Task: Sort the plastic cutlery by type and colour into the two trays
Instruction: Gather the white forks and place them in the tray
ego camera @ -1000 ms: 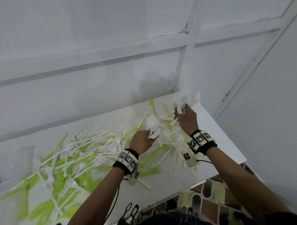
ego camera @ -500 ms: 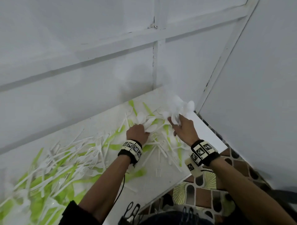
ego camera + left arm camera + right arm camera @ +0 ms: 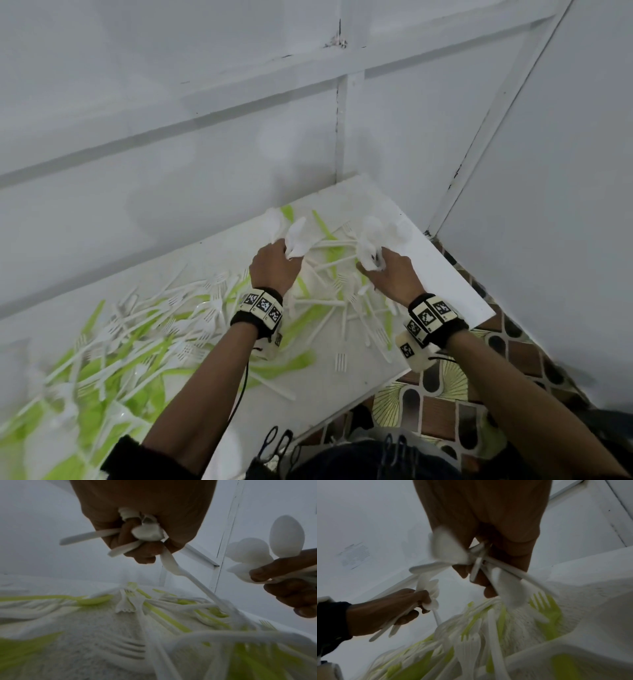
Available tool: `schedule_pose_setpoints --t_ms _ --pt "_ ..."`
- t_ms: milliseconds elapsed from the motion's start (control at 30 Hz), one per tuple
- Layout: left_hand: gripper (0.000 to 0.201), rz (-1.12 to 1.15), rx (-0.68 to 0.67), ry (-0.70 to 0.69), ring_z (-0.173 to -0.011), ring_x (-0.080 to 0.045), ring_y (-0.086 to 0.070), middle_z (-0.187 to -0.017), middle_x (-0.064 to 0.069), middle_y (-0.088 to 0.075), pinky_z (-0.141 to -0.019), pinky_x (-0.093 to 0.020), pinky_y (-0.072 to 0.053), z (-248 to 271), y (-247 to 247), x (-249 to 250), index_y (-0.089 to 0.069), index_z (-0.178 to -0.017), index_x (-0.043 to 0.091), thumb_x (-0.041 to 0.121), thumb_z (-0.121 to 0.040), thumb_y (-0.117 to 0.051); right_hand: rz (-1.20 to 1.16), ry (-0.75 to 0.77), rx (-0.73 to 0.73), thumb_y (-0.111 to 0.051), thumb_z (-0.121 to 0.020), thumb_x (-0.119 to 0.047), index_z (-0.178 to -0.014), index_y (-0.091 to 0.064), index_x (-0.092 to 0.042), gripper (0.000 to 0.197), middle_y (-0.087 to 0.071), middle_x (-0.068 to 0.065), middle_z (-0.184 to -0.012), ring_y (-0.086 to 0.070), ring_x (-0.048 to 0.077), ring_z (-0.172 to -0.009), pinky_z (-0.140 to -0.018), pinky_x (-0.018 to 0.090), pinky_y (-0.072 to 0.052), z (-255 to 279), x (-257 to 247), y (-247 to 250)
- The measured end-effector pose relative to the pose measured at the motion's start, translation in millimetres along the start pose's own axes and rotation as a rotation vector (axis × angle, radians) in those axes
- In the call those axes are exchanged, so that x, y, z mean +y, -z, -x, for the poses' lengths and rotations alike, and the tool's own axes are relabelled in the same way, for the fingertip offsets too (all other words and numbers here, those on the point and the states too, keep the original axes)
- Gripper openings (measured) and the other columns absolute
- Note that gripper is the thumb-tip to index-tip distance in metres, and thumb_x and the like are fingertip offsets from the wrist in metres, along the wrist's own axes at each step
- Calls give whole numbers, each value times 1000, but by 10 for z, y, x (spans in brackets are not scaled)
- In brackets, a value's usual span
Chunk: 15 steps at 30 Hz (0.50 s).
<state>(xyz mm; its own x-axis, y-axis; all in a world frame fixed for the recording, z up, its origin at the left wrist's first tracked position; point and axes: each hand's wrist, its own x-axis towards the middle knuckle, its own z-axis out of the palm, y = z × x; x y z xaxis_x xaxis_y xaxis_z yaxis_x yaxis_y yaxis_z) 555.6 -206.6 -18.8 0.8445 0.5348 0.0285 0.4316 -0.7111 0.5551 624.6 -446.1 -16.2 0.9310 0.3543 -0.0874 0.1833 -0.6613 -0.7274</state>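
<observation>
From the head view, both hands work over the far right corner of the white worktop (image 3: pixel 219 260), which stands against a white panelled wall (image 3: pixel 171 171). The left hand (image 3: pixel 274 265) is closed round a bunch of white spoons (image 3: pixel 294 236), bowls fanning up and away toward the wall. The right hand (image 3: pixel 388 274) grips a second bunch of white spoons (image 3: pixel 375 236) nearer the worktop's corner, bowls likewise rising toward the wall. Only this view shows the whole scatter of loose cutlery (image 3: pixel 144 329), white forks and green pieces, spreading from beneath the hands toward the worktop's left end, long axes lying every way, and the patterned floor (image 3: pixel 445 404) beyond the worktop's near edge.

The left wrist view gives what the head view hides: the fingers (image 3: pixel 145 553) curl round the spoon necks, with handle ends sticking out to the left and one long white handle (image 3: pixel 197 582) slanting down to the worktop's pile. It also shows the other hand's spoon bowls (image 3: pixel 286 536) standing upright.

The right wrist view shows that hand's fingers (image 3: pixel 488 585) wrapped round crossed white handles, one white fork (image 3: pixel 537 596) pointing tines down toward the worktop; motion blur hides how many it holds
</observation>
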Motion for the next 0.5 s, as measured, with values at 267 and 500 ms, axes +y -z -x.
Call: schedule_pose_setpoints --t_ms 267,500 --pt "36 467 70 38 -50 -28 -53 -53 -8 -51 -48 -36 -43 55 287 -94 -45 -65 1 19 -87 -67 -177 7 -114 -67 -96 -38 -84 -64 -19 23 -73 0 -66 -68 10 -55 -56 16 -49 85 -158 27" --pt "34 680 21 41 -42 -21 -49 -56 -15 -49 -39 -24 -40 258 337 92 -49 -69 -12 10 -90 -65 -369 44 -26 -78 -87 -41 -78 -64 -14 32 -69 1 -67 -59 5 -55 -52 14 -46 254 -529 -312"
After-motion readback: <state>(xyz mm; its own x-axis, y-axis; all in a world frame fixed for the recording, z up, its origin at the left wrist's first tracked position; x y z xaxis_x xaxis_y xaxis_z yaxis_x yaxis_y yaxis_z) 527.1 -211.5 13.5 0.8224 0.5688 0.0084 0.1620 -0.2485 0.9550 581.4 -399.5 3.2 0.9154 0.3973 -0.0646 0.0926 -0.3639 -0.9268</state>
